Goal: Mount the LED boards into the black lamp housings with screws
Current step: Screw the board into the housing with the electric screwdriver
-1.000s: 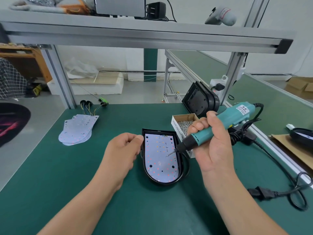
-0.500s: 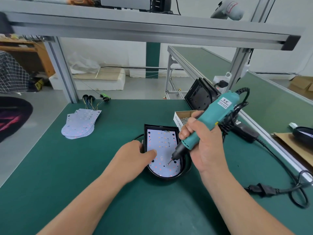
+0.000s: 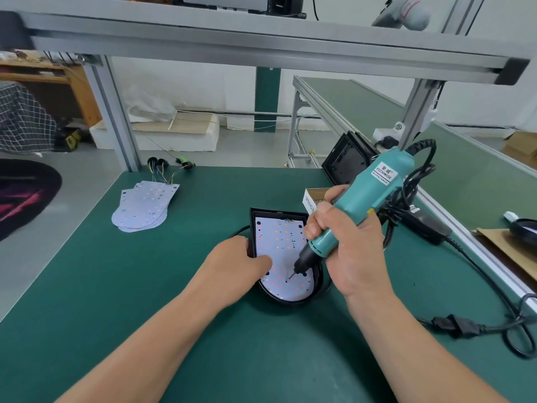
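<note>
A driver bit is set on an LED board [image 3: 279,248] seated in a black housing [image 3: 318,282].

At the centre of the matte green table [image 3: 145,286], the flat white board, square at its far end and rounded at its near end, is seated inside the glossy housing. The teal plastic screwdriver [image 3: 369,196] is gripped by the right hand [image 3: 345,248], and its metal bit is tilted onto the board's near part. The housing's left rim is covered by the left hand [image 3: 235,266], with one straight digit pressed on the board. A fanned stack of boards [image 3: 142,207] is seen at the far left.
</note>
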### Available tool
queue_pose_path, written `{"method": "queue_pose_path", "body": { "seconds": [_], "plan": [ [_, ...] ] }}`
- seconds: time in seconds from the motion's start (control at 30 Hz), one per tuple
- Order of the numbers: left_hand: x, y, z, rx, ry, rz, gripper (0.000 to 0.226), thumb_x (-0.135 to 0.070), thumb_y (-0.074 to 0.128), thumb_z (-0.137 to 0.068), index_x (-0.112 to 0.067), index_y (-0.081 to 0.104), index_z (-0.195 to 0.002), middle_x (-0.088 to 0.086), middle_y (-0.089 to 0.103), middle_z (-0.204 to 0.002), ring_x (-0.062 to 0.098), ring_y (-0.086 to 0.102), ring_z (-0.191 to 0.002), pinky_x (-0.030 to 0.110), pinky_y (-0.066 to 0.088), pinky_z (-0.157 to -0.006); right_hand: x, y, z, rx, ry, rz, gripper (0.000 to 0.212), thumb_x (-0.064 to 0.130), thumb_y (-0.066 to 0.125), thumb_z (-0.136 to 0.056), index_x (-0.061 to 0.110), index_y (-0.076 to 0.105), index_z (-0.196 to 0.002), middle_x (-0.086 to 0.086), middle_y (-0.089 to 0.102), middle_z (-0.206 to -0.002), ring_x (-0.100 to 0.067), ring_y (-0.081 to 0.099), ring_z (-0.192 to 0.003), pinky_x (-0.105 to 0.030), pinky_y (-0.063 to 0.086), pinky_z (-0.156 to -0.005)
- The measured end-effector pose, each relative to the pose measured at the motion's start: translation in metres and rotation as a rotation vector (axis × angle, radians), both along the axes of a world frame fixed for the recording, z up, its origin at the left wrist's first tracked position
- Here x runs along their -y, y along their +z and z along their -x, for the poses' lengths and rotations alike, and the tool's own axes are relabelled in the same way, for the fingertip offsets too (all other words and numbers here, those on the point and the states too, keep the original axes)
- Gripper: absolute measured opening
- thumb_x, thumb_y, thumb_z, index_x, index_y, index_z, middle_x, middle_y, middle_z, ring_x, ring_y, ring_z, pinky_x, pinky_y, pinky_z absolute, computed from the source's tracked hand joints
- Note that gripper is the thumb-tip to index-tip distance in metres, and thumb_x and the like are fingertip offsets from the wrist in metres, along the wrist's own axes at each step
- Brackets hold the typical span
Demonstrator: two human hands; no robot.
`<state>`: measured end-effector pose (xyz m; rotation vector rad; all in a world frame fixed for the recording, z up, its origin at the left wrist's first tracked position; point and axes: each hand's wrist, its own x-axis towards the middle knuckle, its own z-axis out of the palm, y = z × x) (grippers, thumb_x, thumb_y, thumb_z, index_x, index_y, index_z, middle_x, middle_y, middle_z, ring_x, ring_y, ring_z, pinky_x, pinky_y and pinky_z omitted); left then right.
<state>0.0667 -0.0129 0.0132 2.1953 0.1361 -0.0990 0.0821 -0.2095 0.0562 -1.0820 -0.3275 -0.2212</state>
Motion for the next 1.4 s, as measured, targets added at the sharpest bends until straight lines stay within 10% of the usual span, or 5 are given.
{"method": "queue_pose_path", "body": {
  "seconds": [0.6,0.83,0.93,1.2,1.4],
  "plan": [
    [0.002,0.013,-0.002,-0.08,-0.03,0.048,0.036,-0.037,0.066,-0.069,-0.026,0.033,-0.066,-0.01,0.031,-0.057,0.017,0.027,-0.057,0.032,0.021,-0.055,-0.002,0.004,0.002,0.15,0.235,0.236,0.022,0.004,0.064,-0.092,0.021,0.063,-0.106,0.0,0.057,-0.071,-0.028,0.053,-0.065,-0.037,0.047,-0.069],
    [0.008,0.016,0.013,-0.167,-0.12,0.096,0.042,-0.055,0.071,-0.074,-0.022,0.045,-0.075,-0.007,0.043,-0.058,0.017,0.035,-0.049,0.027,0.03,-0.051,0.011,0.022,0.006,0.137,0.217,-0.163,0.019,0.005,0.057,-0.096,0.016,0.059,-0.111,-0.001,0.041,-0.071,-0.02,0.048,-0.066,-0.032,0.048,-0.068],
    [0.007,0.026,0.016,-0.246,-0.137,0.237,0.055,-0.075,0.06,-0.088,-0.022,0.049,-0.08,-0.002,0.049,-0.058,0.015,0.033,-0.043,0.02,0.026,-0.041,0.018,0.018,0.001,0.027,0.15,-0.245,0.015,0.007,0.053,-0.098,0.017,0.059,-0.107,0.0,0.038,-0.072,-0.017,0.046,-0.065,-0.029,0.047,-0.066],
    [-0.006,0.041,0.006,-0.143,0.211,0.946,0.029,0.016,0.039,-0.101,0.006,0.06,-0.119,0.012,0.069,-0.088,0.012,0.057,-0.057,0.021,0.045,-0.046,0.027,0.011,-0.013,-0.102,0.095,-0.45,0.01,0.009,0.061,-0.095,0.019,0.061,-0.098,0.003,0.043,-0.071,-0.015,0.047,-0.066,-0.028,0.047,-0.068],
    [-0.007,0.044,0.01,-0.176,0.13,1.176,0.02,0.001,0.05,-0.108,0.006,0.062,-0.123,0.013,0.079,-0.095,0.01,0.07,-0.063,0.016,0.049,-0.043,0.026,0.009,-0.013,-0.116,0.084,-0.463,0.012,0.007,0.06,-0.094,0.019,0.06,-0.096,0.003,0.042,-0.071,-0.016,0.047,-0.067,-0.028,0.046,-0.069]
  ]
}}
